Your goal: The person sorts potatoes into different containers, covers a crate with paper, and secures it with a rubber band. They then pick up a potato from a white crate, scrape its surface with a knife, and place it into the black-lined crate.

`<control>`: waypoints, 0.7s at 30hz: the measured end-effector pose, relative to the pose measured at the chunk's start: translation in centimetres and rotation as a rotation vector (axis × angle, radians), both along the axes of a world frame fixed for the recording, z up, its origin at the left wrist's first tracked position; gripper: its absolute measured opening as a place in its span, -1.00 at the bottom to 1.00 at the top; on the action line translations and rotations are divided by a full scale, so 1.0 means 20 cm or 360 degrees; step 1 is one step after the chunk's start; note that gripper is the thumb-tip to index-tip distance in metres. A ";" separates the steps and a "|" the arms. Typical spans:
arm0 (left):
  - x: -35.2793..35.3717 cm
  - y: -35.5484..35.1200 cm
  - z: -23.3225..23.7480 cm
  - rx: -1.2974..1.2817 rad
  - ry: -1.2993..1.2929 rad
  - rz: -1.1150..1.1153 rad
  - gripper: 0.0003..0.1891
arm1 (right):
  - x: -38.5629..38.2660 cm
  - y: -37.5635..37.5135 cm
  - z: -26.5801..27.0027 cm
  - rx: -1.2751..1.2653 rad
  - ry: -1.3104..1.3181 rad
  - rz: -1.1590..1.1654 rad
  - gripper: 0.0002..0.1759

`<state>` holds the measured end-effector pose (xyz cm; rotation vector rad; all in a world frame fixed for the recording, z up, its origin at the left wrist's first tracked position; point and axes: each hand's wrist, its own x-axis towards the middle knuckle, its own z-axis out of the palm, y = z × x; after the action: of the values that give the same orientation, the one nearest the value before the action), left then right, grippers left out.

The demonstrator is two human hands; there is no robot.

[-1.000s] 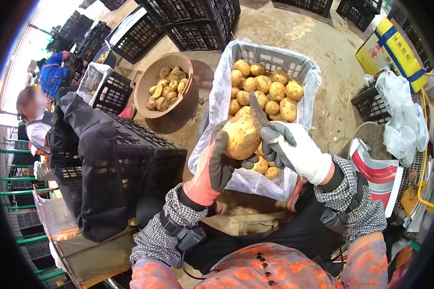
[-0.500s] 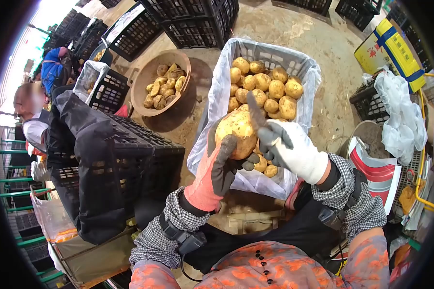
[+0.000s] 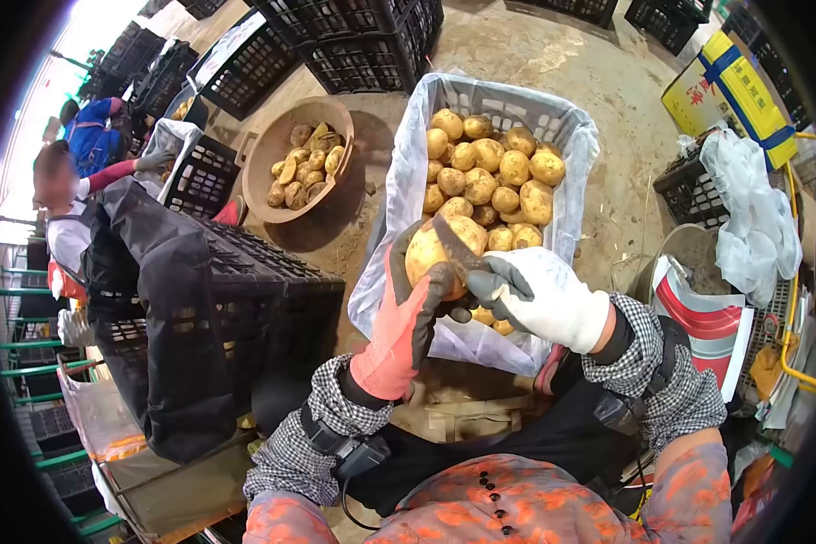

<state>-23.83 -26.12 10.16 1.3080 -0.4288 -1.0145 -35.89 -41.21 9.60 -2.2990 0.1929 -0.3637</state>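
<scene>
My left hand (image 3: 410,313), in a pink and dark grey glove, is closed around a large potato (image 3: 433,251). In my right hand (image 3: 537,295), gloved in white and grey, is a knife (image 3: 459,243); its dark, dirty blade lies across the upper right of the potato. Both hands are above the near part of a crate (image 3: 578,163) lined with white plastic film. Several smaller potatoes (image 3: 482,186) fill the crate. Fingers hide the lower part of the large potato and most of the knife's handle.
A brown basin (image 3: 272,163) of dirty and cut potatoes stands left of the crate. Black crates (image 3: 290,304) with dark cloth lie nearer on the left, beside a person (image 3: 68,231). At right are a yellow box (image 3: 743,100) and crumpled plastic film (image 3: 748,213).
The knife blade has tipped down and left onto the large potato. My right hand has shifted slightly left and down. The person at left has stretched an arm toward a lined crate.
</scene>
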 end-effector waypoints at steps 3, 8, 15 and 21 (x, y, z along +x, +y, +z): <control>0.00 -0.01 0.00 -0.0267 0.0193 0.0045 -0.34 | 0.01 0.00 0.11 0.1469 0.0425 -0.0089 -0.50; 0.01 0.00 0.04 -0.0206 -0.0156 0.0053 -0.17 | 0.03 -0.01 0.13 0.1373 0.0403 -0.0140 -0.53; 0.04 0.02 -0.03 0.0050 -0.1200 0.0084 -0.21 | 0.03 0.06 0.11 0.1097 0.0352 -0.0255 -0.62; 0.00 0.00 -0.02 0.0002 -0.0711 0.0127 -0.20 | 0.03 0.07 0.11 0.1200 0.0389 -0.0183 -0.61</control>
<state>-23.91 -26.03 9.76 1.5428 -0.7062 -0.6509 -35.32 -39.82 11.85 -1.5797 0.4942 -0.0410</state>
